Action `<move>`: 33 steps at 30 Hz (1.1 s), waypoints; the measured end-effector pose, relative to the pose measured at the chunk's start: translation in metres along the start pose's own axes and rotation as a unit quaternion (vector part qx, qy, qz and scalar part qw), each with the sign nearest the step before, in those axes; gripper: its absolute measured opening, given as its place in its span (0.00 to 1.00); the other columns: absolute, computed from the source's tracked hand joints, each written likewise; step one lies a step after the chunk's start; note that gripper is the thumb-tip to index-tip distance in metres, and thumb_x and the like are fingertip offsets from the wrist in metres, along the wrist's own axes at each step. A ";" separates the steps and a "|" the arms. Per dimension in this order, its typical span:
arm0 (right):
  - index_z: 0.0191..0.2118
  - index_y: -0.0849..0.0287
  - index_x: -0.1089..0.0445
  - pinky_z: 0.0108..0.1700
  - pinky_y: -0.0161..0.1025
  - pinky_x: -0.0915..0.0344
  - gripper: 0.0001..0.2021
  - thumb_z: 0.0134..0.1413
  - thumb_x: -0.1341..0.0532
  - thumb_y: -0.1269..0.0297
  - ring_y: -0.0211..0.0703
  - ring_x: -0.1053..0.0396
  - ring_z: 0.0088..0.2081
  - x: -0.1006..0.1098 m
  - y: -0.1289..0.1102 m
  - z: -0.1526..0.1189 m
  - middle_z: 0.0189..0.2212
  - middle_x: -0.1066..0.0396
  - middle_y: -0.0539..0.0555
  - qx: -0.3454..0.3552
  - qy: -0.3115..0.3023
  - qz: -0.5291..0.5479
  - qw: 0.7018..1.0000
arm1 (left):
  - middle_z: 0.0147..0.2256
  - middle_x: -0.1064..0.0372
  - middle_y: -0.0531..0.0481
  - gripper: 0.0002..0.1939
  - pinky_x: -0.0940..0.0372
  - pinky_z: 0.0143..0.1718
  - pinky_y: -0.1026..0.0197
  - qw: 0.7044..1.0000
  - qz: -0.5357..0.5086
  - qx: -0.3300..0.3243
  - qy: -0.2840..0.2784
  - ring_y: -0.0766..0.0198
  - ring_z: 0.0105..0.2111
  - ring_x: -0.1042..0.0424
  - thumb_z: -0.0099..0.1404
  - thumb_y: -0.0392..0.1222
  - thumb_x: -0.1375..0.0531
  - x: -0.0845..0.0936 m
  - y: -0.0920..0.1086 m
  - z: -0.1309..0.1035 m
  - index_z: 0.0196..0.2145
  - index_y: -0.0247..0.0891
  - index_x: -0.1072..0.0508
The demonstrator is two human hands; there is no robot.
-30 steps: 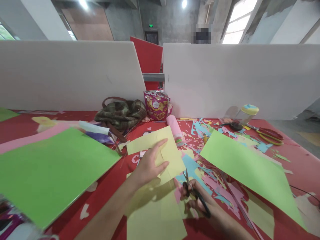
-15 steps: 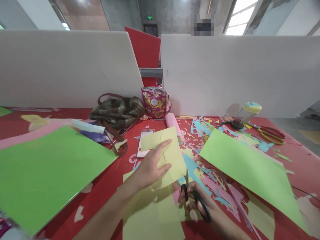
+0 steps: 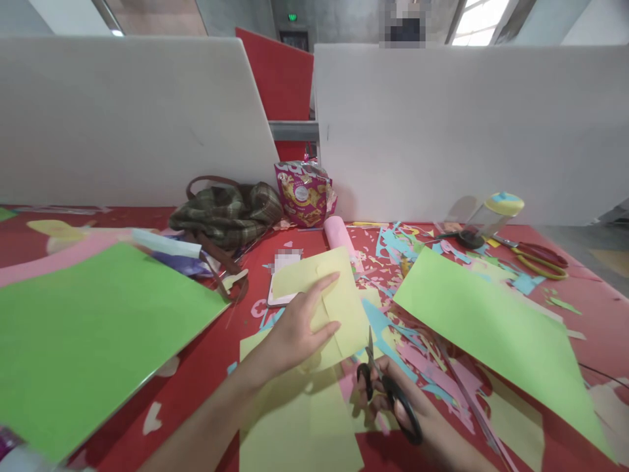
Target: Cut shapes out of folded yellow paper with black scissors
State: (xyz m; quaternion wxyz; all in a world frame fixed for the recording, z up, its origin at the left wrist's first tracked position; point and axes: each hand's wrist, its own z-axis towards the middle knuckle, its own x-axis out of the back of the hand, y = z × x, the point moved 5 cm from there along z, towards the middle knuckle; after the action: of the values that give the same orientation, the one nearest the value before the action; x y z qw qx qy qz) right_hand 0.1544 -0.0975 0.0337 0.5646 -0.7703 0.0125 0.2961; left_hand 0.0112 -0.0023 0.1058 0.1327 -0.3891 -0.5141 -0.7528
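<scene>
A folded sheet of pale yellow paper point(image 3: 344, 298) is held up by my left hand point(image 3: 297, 328), two fingers lying across its face; the rest of the grip is behind the sheet. My right hand point(image 3: 393, 393) is closed round the black handles of a pair of scissors point(image 3: 401, 410). Their blades point up and away, close to the paper's lower right corner; I cannot tell whether they touch it. More yellow paper point(image 3: 295, 423) lies flat on the table beneath both hands.
Large green sheets point(image 3: 98, 328) lie left, another green sheet point(image 3: 496, 334) right. Coloured scraps litter the red table point(image 3: 196, 387). Behind are a plaid bag point(image 3: 226, 213), a snack packet point(image 3: 304, 193), a pink roll point(image 3: 339, 236), red-and-yellow-handled scissors point(image 3: 540, 259) and a clear bottle point(image 3: 494, 216).
The view has tilted slightly downward. The scissors have shifted a little to the right and lower. My left hand keeps its hold on the yellow paper.
</scene>
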 end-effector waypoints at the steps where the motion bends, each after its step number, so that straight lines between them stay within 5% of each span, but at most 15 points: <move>1: 0.35 0.55 0.43 0.32 0.35 0.47 0.21 0.38 0.41 0.47 0.38 0.44 0.31 0.000 0.000 0.000 0.31 0.43 0.51 0.001 -0.001 -0.001 1.000 | 0.53 0.47 0.49 0.29 0.45 0.50 0.59 1.000 -0.001 0.001 -0.001 0.59 0.51 0.45 0.56 0.39 0.47 0.000 0.000 0.000 0.55 0.43 0.52; 22: 0.35 0.55 0.42 0.28 0.34 0.46 0.18 0.42 0.42 0.48 0.36 0.45 0.27 0.009 0.006 0.002 0.27 0.43 0.51 0.085 0.028 -0.010 0.996 | 0.54 0.48 0.50 0.29 0.44 0.48 0.56 0.999 0.007 0.024 0.025 0.56 0.50 0.43 0.57 0.41 0.47 -0.002 0.003 -0.004 0.54 0.43 0.53; 33: 0.33 0.56 0.45 0.28 0.35 0.46 0.19 0.41 0.43 0.47 0.36 0.44 0.28 0.005 0.000 0.000 0.28 0.43 0.50 0.058 0.037 -0.032 0.997 | 0.52 0.45 0.48 0.29 0.40 0.44 0.59 1.000 0.013 0.004 0.012 0.60 0.43 0.36 0.57 0.42 0.47 0.004 0.005 -0.001 0.54 0.42 0.53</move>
State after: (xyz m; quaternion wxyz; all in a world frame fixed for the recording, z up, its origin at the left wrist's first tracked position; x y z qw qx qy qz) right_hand 0.1584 -0.0959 0.0317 0.6167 -0.7468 0.0257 0.2475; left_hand 0.0112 -0.0047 0.1120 0.1502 -0.3859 -0.5104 -0.7537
